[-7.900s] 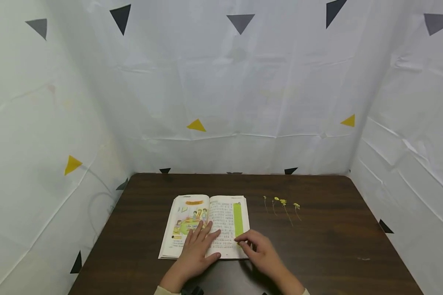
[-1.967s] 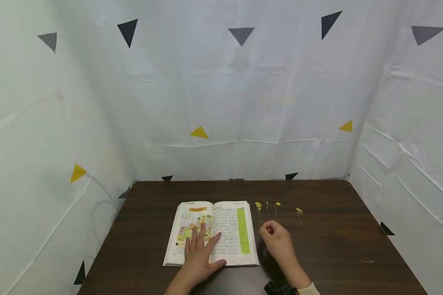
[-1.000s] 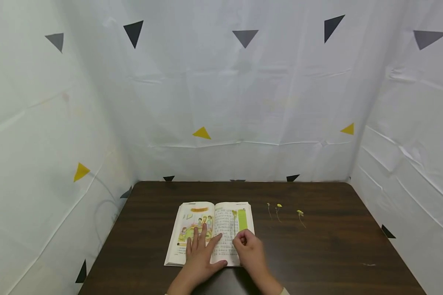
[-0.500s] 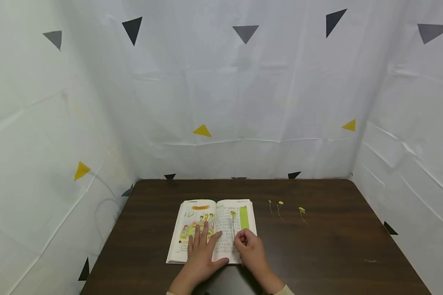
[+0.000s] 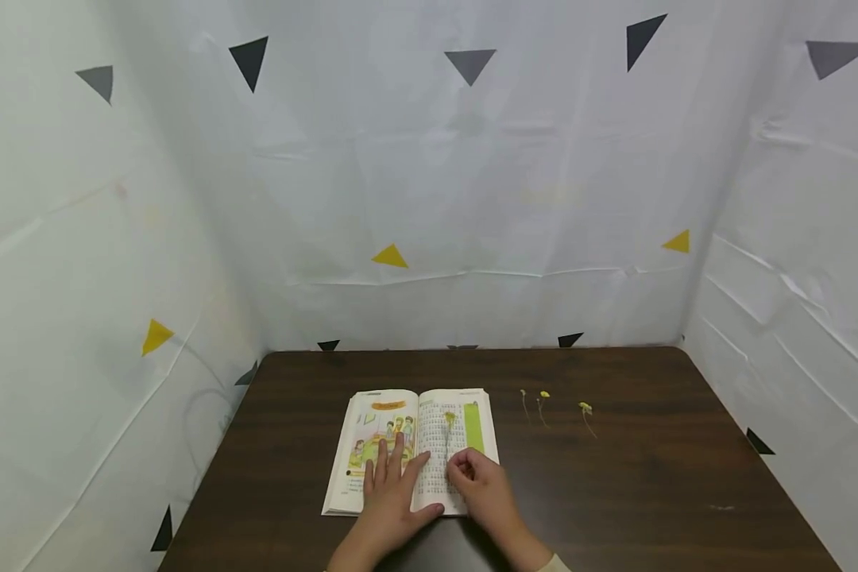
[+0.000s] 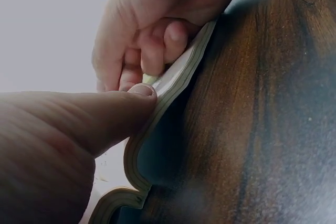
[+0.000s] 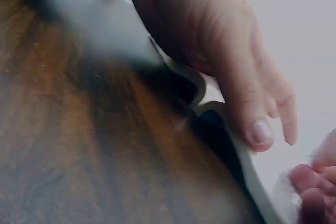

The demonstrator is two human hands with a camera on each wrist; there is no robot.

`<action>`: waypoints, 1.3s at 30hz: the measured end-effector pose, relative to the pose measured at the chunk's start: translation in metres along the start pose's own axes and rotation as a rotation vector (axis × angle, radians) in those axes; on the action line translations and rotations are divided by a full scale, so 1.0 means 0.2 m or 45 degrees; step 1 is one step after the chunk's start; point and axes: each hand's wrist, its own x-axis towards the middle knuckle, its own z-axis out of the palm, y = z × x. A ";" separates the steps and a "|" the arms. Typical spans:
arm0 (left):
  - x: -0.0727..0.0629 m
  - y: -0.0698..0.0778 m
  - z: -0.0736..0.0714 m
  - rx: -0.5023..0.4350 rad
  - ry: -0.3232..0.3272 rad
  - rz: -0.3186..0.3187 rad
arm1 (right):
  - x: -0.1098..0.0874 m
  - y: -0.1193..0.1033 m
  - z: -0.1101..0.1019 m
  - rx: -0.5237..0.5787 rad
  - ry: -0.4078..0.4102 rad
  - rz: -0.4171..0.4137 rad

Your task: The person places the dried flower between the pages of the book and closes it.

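An open book (image 5: pixel 429 496) lies on the dark wooden table, a picture page on its left and a text page with a green strip on its right. My left hand (image 5: pixel 389 496) presses the book with fingers spread, its thumb (image 6: pixel 140 91) on the lower page edge in the left wrist view. Over the right-hand page, my right hand (image 5: pixel 485 486) pinches the stem of a small yellow flower (image 5: pixel 450 417), whose head points toward the top of the page. The pinched stem end is hidden by the fingers. In the right wrist view only fingertips (image 7: pixel 310 182) of this hand show.
To the right of the book, several thin-stemmed dried flowers lie on the table (image 5: pixel 651 477): a tiny one (image 5: pixel 523 395), a yellow one (image 5: pixel 543 395) and another yellow one (image 5: pixel 585 408) farther right. A white sheet with triangles (image 5: pixel 472 175) walls in the back and sides.
My right hand has picked up the flower lying nearest the book and carried it left onto the right-hand page, shifting it slightly left since. The left hand stays on the book.
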 end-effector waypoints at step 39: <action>-0.01 0.00 0.01 0.021 0.014 0.046 | -0.01 -0.02 -0.05 -0.242 -0.215 -0.166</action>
